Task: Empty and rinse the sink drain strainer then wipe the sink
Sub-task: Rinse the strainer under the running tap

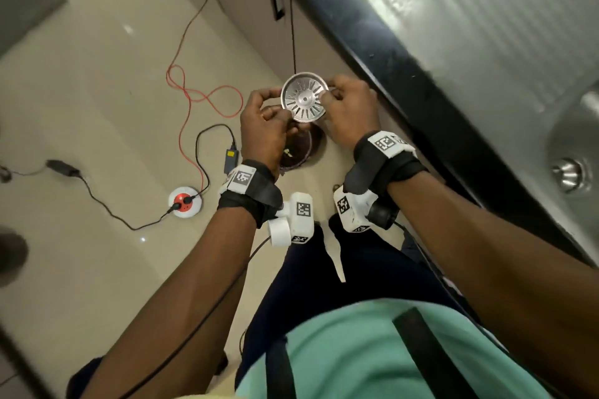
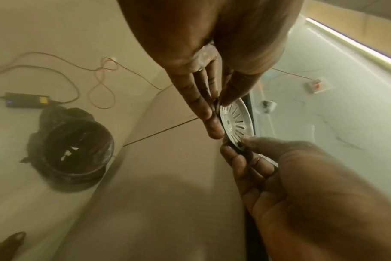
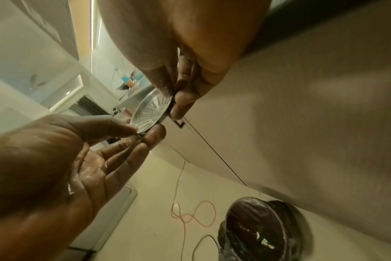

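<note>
Both hands hold a round metal drain strainer [image 1: 304, 97] with radial slots, its face turned up toward me, in front of the cabinet. My left hand [image 1: 278, 104] pinches its left rim and my right hand [image 1: 327, 91] pinches its right rim. In the left wrist view the strainer [image 2: 234, 123] sits between the left hand [image 2: 219, 113] and the right hand [image 2: 237, 146]. The right wrist view shows the strainer [image 3: 150, 111] edge-on, pinched by the right hand [image 3: 172, 102] and the wet left hand [image 3: 145, 132]. The steel sink [image 1: 486, 26] lies to the right, its drain [image 1: 567, 175] open.
A round bin [image 1: 299, 149] lined with a black bag stands on the floor just below the hands, scraps inside [image 3: 263, 240]. The black counter edge [image 1: 372, 36] runs along the right. A red wire [image 1: 194, 91], power adapter [image 1: 231, 157] and floor socket [image 1: 184, 201] lie to the left.
</note>
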{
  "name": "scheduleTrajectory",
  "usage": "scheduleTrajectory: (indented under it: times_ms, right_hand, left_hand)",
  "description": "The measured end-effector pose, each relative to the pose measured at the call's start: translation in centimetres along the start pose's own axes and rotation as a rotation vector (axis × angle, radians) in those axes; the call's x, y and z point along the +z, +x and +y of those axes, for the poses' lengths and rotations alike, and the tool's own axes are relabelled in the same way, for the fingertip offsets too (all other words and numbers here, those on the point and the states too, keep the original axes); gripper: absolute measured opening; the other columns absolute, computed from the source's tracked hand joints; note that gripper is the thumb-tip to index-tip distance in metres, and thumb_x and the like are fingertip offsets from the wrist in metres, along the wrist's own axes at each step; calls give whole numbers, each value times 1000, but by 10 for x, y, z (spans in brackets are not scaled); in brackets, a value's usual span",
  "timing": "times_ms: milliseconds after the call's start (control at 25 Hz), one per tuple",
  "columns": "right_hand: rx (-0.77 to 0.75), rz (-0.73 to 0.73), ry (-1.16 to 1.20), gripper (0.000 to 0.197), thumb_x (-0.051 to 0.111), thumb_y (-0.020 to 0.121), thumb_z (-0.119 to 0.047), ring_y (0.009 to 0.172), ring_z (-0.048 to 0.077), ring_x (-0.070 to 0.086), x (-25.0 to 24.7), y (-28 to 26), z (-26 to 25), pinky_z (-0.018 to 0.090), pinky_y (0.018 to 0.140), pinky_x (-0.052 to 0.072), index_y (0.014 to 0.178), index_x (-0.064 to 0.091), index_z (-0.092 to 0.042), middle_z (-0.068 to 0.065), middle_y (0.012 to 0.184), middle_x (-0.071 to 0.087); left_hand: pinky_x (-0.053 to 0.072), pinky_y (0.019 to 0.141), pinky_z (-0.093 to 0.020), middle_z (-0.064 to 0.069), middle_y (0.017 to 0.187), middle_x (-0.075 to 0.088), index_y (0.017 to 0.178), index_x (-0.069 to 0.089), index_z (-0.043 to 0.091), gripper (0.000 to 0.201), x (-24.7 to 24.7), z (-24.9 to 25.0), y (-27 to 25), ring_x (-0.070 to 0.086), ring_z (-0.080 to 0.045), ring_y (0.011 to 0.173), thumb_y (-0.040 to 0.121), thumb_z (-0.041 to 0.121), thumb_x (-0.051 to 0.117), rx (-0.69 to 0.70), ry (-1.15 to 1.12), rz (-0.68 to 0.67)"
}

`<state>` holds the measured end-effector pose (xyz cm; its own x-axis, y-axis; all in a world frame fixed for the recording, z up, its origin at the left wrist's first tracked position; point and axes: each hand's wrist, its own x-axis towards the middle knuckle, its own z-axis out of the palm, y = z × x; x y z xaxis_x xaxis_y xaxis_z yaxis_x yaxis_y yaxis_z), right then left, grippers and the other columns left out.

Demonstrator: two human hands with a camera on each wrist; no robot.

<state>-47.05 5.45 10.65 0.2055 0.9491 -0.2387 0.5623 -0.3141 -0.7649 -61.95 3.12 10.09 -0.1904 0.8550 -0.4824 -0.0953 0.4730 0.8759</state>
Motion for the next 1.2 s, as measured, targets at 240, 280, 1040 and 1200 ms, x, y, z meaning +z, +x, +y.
scheduleTrajectory:
  times_ms: [240,280,1040,1200]
  right_hand:
    - [-13,127,169,24,62,85,-19,80,6,71,-90,-31,-30,27,77,60,105,75,-18,-5,91,77]
    - [-3,155,182,24,62,86,-18,79,6,70,-105,-36,-32,20,72,58,106,75,-18,-4,91,77]
    - [232,626,467,18,61,87,-13,66,13,72,-407,-105,155,30,59,59,95,75,-22,1,84,77]
    - [276,649,537,17,60,91,-8,66,22,72,-455,-131,198,36,59,61,92,72,-20,7,87,75]
  left_hand:
    - [61,62,-34,-19,96,77,119,62,9,39,41,67,-51,76,-35,75,88,-13,58,80,5,-131]
    - [60,62,-34,-20,97,77,118,62,11,37,51,74,-57,77,-35,75,89,-12,59,84,8,-168]
    - [61,63,-34,-21,90,74,118,61,3,37,389,61,-194,75,-30,71,85,-12,62,160,174,-716]
    - [60,61,-36,-17,82,75,116,63,2,39,455,39,-217,76,-31,73,80,-12,68,187,273,-795]
